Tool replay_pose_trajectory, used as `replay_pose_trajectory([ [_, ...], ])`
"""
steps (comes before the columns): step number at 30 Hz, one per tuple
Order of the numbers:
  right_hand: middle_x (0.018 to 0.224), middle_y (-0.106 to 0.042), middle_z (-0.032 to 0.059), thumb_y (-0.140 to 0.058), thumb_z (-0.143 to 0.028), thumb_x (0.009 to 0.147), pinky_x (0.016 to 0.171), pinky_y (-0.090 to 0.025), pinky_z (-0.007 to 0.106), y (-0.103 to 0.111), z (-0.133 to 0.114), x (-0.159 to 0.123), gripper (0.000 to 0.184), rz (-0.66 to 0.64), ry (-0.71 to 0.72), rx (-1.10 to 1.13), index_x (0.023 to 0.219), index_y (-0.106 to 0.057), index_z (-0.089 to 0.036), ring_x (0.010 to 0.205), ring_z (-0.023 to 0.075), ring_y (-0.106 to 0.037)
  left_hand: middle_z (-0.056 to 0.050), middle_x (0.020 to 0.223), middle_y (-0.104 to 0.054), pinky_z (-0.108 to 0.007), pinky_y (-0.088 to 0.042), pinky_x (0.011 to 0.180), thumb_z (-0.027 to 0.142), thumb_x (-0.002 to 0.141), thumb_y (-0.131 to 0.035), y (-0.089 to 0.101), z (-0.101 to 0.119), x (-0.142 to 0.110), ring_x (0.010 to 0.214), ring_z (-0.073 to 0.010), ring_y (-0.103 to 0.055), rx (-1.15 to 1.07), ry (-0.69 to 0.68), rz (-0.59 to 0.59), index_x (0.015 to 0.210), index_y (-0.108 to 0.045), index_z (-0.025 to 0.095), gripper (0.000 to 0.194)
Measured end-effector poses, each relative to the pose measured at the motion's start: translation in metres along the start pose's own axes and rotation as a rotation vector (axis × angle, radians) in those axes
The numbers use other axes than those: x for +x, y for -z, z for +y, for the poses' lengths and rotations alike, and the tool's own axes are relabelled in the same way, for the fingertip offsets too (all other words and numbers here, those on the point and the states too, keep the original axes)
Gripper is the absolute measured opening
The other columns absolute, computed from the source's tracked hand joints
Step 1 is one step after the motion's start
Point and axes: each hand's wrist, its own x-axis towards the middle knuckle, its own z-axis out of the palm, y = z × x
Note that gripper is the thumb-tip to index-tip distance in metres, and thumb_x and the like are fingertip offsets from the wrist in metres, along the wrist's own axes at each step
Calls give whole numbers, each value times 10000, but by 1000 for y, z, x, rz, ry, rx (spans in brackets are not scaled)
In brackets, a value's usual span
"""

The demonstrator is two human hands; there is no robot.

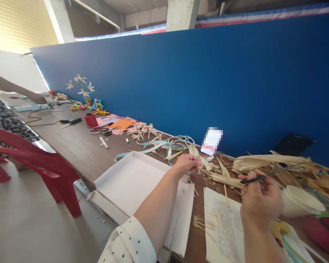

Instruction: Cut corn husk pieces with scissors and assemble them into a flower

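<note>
My left hand [186, 163] reaches across the table with its fingers pinched on a small pale corn husk piece [207, 165], among husk scraps. My right hand [260, 193] is closed around a slim tool [252, 179] with a dark end and a long thin grey shaft; its exact kind I cannot make out. Just behind the right hand lies a bundle of dried corn husks [271, 162]. Beneath and between the hands is a printed sheet [219, 233] with small husk cut-outs [204, 222] on it.
An open white box [139, 179] lies under my left forearm. White cups [301, 201] stand right of my right hand. A phone [211, 141] leans on the blue partition [159, 80]. Ribbons, scissors [106, 131] and a red thread spool [90, 120] lie leftward. Another person's arm [19, 89] is far left, by a red chair [44, 164].
</note>
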Motion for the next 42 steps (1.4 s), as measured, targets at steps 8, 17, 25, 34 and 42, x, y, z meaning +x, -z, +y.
replay_pose_trajectory([
  [8, 650, -653, 20, -712, -318, 706, 345, -304, 201, 0, 2, 1, 351, 10, 25, -2, 1001, -626, -148, 407, 82, -445, -87, 929, -674, -291, -444, 803, 391, 743, -596, 1, 6, -8, 934, -219, -597, 954, -79, 363, 821, -702, 198, 233],
  [17, 660, -657, 29, -715, -312, 706, 355, -313, 191, 0, 2, 1, 361, 19, -4, 12, 1011, -626, -140, 461, 103, -509, -21, 820, -677, -240, -432, 666, 359, 754, -557, 8, 6, -6, 749, -158, -603, 782, 17, 293, 845, -683, 235, 199],
  [25, 662, -654, 26, -720, -335, 699, 345, -295, 196, 0, 1, 2, 352, -2, 6, 15, 981, -619, -150, 450, 103, -499, -2, 765, -650, -222, -352, 578, 311, 812, -455, 12, 7, -7, 694, -131, -556, 836, -70, 521, 727, -663, 245, 234],
  [34, 658, -653, 21, -704, -349, 725, 351, -304, 212, 1, 2, 1, 352, -2, 28, -25, 998, -621, -143, 402, 86, -444, -47, 989, -663, -263, -402, 752, 246, 839, -435, 10, 4, -5, 954, -189, -580, 919, -52, 589, 1075, -604, 273, 292],
  [42, 655, -653, 24, -718, -337, 702, 352, -293, 209, -1, 1, 0, 384, 15, -6, -3, 1018, -622, -141, 411, 91, -452, -89, 1171, -574, -290, -405, 882, 249, 825, -475, 5, 7, -11, 1111, -215, -500, 1035, -136, 612, 1164, -570, 244, 351],
])
